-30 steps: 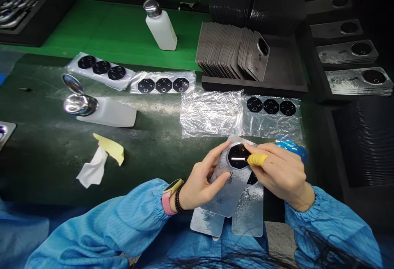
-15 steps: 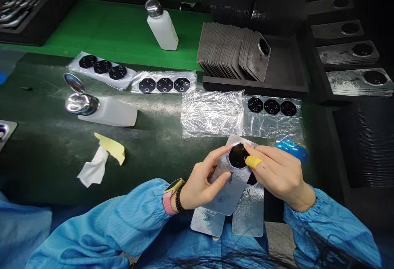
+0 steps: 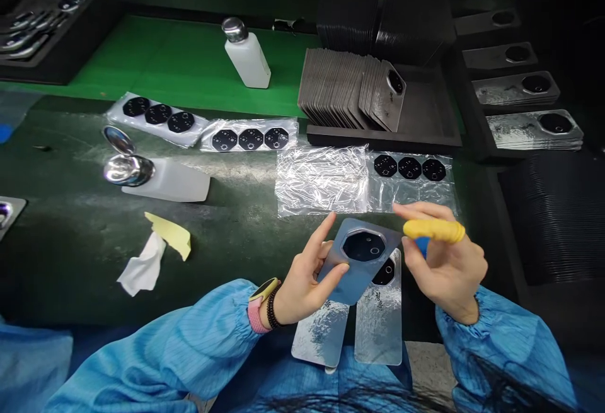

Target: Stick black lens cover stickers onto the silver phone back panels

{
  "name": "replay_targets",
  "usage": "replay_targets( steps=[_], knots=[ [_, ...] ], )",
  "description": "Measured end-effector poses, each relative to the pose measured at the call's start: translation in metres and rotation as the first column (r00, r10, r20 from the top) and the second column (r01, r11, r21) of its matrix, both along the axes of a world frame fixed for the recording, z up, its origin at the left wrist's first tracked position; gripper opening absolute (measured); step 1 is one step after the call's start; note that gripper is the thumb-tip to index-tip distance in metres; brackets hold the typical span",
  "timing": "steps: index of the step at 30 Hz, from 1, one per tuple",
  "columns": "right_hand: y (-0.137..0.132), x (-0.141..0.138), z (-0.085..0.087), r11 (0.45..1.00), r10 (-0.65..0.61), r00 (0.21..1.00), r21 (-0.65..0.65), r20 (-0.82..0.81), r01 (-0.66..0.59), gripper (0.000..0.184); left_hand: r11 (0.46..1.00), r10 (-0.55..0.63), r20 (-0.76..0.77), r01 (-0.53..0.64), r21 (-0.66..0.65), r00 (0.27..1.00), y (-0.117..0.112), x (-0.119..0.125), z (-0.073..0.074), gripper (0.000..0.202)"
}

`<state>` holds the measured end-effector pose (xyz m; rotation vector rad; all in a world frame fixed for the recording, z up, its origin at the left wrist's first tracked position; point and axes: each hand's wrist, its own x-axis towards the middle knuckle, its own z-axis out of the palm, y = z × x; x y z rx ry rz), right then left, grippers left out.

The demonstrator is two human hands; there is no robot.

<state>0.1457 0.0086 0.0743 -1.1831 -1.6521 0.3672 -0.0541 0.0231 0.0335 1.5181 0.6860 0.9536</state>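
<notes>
My left hand [image 3: 302, 284] grips a silvery-blue phone back cover [image 3: 354, 280] by its left edge, thumb on the front face. The cover is tilted, with a black octagonal camera panel [image 3: 363, 246] near its top. My right hand [image 3: 447, 268] hovers just right of the cover, apart from it, fingers spread and holding nothing; a yellow finger cot [image 3: 435, 230] covers one finger. Below the held cover lie two more silver back covers, a left one [image 3: 317, 337] and a right one [image 3: 378, 331], at the table's near edge. A blue object [image 3: 422, 246] is mostly hidden behind my right hand.
Clear bags hold black octagonal pieces [image 3: 409, 168]. A black tray [image 3: 382, 137] carries a row of covers; stacked covers [image 3: 534, 129] lie at right. Two white bottles stand or lie left, one upright [image 3: 249, 60], one with its lid up [image 3: 174, 180]. Paper scraps [image 3: 142, 265] lie nearby.
My right hand has come off the held cover's camera panel and moved right, its fingers now spread. My left hand still holds the cover, which has turned and tilted.
</notes>
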Motion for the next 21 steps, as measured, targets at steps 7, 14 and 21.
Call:
replay_targets(
  steps=[7, 14, 21],
  knots=[
    [0.004, -0.003, 0.006, 0.916, 0.069, 0.956, -0.362, -0.285, -0.174, 0.013, 0.999, -0.007, -0.017, 0.007, 0.034, 1.0, 0.0, -0.001, -0.001, 0.065],
    [0.003, -0.006, 0.01, 0.951, 0.035, 0.981, -0.295, -0.191, -0.092, 0.017, 0.998, 0.003, -0.032, -0.001, 0.061, 0.999, -0.001, -0.003, -0.002, 0.065],
    [-0.001, -0.009, 0.01, 0.983, 0.012, 0.998, -0.181, -0.059, -0.023, 0.018, 0.994, 0.012, -0.051, -0.006, 0.11, 0.999, -0.001, -0.005, -0.002, 0.063]
  ],
)
